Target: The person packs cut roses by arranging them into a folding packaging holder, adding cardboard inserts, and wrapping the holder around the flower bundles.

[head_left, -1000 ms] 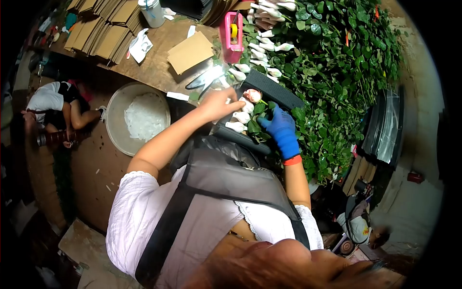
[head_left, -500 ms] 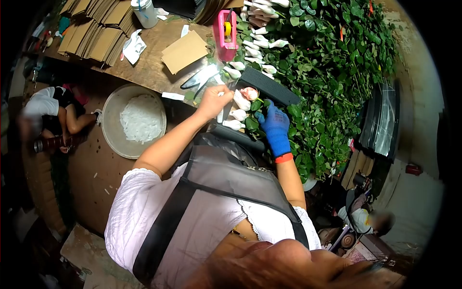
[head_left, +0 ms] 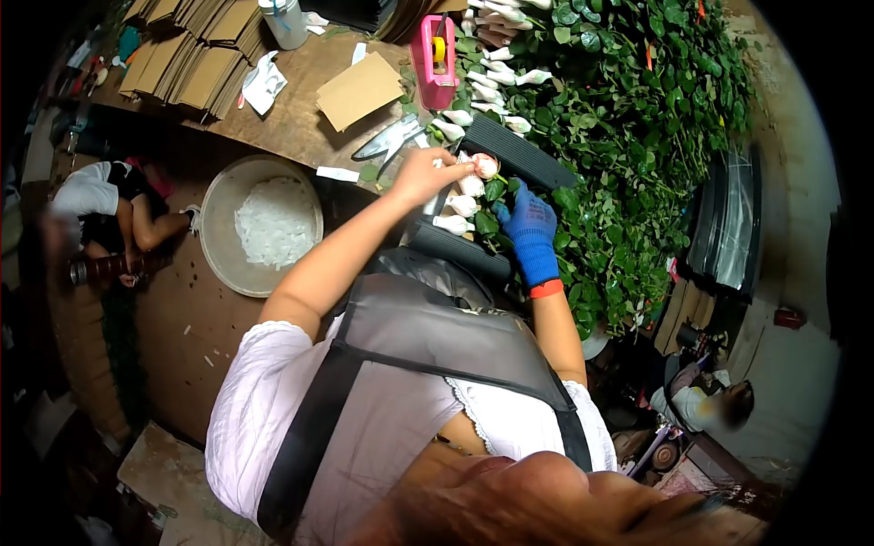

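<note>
Foliage (head_left: 628, 136): heaped green leafy stems
Black ribbed trough (head_left: 519, 153): beside foliage
Right hand (head_left: 528, 227): blue knit glove, at leaves; cannot tell its grip
Left hand (head_left: 423, 177): bare, fingers narrow; cannot tell if holding
White-sleeved buds (head_left: 462, 206): in trough
Round pink-white rose (head_left: 485, 165): by left fingertips

On my feed, the flower heads (head_left: 462, 206) lie between my left hand (head_left: 428, 176) and right hand (head_left: 531, 223), in a trough (head_left: 517, 153) with one side ahead of my hands and one behind. Leafy stems (head_left: 628, 118) spread ahead and right of my right hand. Ahead of my left hand, on the table (head_left: 291, 127), are scissors (head_left: 387, 138), then cardboard pieces (head_left: 360, 91), with a tape dispenser (head_left: 435, 77) to their right. Left of that hand I have a tub (head_left: 269, 170) with flat pieces (head_left: 273, 223) in it.
</note>
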A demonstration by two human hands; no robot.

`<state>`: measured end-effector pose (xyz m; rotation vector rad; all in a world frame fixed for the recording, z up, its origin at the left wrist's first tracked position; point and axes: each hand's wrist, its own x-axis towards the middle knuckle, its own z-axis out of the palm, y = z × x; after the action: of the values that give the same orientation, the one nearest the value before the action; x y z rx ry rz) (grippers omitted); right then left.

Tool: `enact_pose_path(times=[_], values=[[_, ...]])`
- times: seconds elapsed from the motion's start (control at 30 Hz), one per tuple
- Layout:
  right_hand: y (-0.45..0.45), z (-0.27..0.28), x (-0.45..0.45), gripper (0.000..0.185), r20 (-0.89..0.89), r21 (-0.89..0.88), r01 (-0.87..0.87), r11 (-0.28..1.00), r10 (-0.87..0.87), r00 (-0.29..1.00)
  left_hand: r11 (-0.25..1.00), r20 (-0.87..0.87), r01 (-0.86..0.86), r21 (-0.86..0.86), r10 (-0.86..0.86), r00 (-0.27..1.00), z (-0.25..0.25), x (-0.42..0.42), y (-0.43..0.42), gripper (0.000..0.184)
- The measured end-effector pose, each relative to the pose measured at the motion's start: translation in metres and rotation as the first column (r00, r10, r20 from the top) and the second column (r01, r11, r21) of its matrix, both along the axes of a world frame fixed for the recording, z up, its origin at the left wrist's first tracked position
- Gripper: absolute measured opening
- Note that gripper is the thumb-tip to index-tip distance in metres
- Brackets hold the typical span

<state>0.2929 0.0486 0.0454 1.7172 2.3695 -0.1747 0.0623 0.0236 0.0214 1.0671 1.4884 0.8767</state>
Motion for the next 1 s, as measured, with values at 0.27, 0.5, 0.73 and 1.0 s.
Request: enact_pose_path(times=[0.27, 0.5, 0.73, 1.0], values=[[0.0, 0.008, 0.017, 0.065, -0.204, -0.099, 0.043, 0.994, -0.062, 0.977, 0.883, 0.483, -0.449, 0.134, 0.338, 0.808, -0.006, -0.053, -0.029, 0.01], [-0.027, 0.054, 0.013, 0.04, -0.424, -0.17, -0.112, 0.979, 0.03, 0.905, 0.984, -0.121, 0.113, 0.14, -0.097, 0.988, 0.014, -0.03, -0.05, 0.031], [-0.021, 0.013, -0.012, 0.033, 0.04, -0.158, -0.14, 0.977, 0.148, 0.988, 0.942, -0.216, 0.222, 0.252, -0.169, 0.962, 0.004, -0.006, -0.044, 0.031], [-0.03, 0.046, 0.011, 0.034, -0.209, -0.169, -0.075, 0.983, 0.039, 0.977, 0.941, -0.187, 0.078, 0.329, -0.016, 0.982, 0.02, -0.063, -0.053, 0.026]])
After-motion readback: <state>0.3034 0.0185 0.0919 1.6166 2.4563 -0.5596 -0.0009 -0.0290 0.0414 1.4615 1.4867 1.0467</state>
